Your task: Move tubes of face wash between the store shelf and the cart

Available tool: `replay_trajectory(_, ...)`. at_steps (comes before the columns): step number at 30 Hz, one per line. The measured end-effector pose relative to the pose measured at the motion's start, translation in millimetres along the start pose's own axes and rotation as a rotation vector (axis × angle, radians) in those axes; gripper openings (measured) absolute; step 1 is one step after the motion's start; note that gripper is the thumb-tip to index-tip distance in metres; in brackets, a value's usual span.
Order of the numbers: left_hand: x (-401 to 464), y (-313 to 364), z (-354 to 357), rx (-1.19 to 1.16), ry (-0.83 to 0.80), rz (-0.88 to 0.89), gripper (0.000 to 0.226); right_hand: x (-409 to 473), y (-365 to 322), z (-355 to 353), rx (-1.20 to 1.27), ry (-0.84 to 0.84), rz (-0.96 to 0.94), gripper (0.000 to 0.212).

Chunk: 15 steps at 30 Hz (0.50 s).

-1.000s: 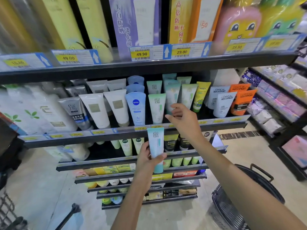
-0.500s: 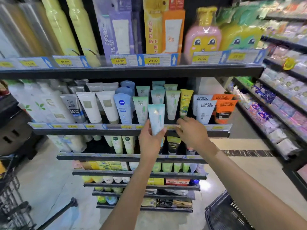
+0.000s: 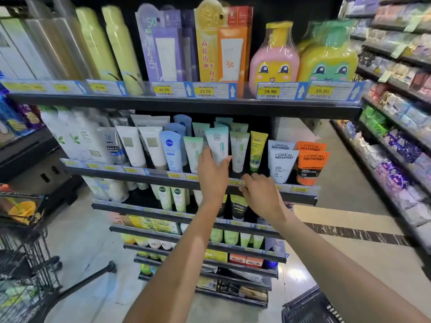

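Observation:
My left hand [image 3: 213,173] grips a pale teal face wash tube [image 3: 218,143] and holds it upright among the row of tubes on the middle shelf [image 3: 300,193]. Beside it stand a green-topped tube [image 3: 193,153] on the left and a white and green tube [image 3: 239,151] on the right. My right hand [image 3: 262,194] rests on the shelf's front rail just right of the left hand, fingers bent over the price strip. A dark cart basket [image 3: 310,307] shows at the bottom right corner.
White tubes [image 3: 131,145], a blue Nivea tube [image 3: 171,150] and white and orange L'Oreal tubes [image 3: 311,164] fill the same shelf. Sunscreen boxes and bottles stand on the shelf above [image 3: 186,103]. Another wire cart [image 3: 25,264] is at the left. A second aisle rack [image 3: 396,141] runs along the right.
My left hand has raised the teal tube from below the shelf rail up into the tube row. My right hand dropped from the tubes to the rail.

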State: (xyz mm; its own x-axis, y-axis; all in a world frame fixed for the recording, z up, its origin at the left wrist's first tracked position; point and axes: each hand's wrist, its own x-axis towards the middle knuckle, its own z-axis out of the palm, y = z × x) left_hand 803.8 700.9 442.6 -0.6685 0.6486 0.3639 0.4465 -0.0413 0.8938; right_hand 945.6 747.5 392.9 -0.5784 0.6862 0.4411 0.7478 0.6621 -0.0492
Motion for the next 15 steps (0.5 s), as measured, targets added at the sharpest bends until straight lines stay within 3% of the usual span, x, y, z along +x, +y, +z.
replay_trajectory(9, 2.6, -5.7, 6.2, 0.189, 0.031, 0.037, 0.034, -1.1, -2.6, 0.8, -0.051, -0.040, -0.003, 0.029)
replay_trajectory(15, 3.0, -13.3, 10.2, 0.284, 0.010, 0.010, 0.044, -1.9, -4.7, 0.5, -0.076, -0.034, 0.003, 0.030)
